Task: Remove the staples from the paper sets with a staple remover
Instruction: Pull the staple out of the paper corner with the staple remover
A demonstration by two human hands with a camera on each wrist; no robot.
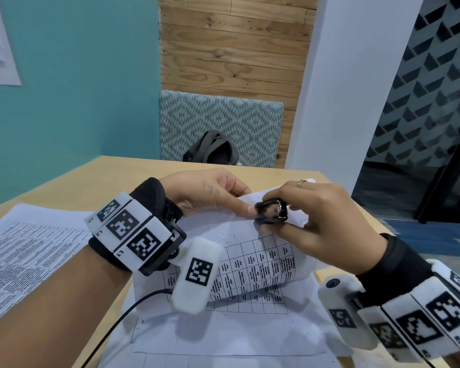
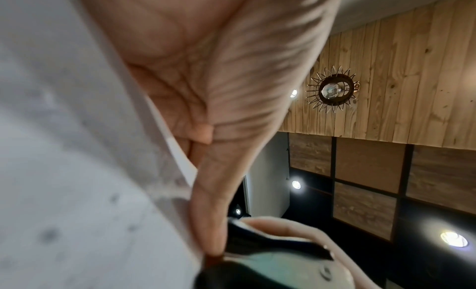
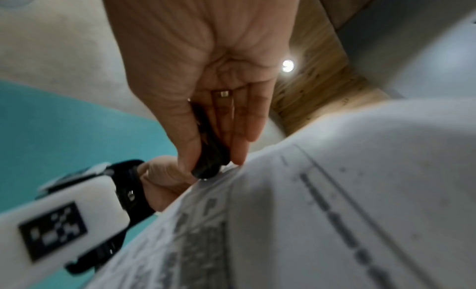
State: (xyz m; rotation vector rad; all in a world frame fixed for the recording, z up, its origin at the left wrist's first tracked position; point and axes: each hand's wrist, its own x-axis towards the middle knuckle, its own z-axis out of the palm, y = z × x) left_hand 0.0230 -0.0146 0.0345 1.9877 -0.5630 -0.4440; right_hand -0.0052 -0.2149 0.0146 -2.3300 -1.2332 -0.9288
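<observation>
My left hand (image 1: 210, 192) pinches the lifted paper set (image 1: 252, 258) at its corner, steadying it so my right hand (image 1: 314, 221), clamped on the remover (image 1: 272, 211), can bite there.

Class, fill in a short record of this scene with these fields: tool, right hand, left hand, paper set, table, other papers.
tool: staple remover, at the lifted set's top edge
right hand: pinches the remover
left hand: grips the same edge, thumb beside the tool
paper set: printed grid, lifted and curved
table: light wood
other papers: flat, to the left
</observation>
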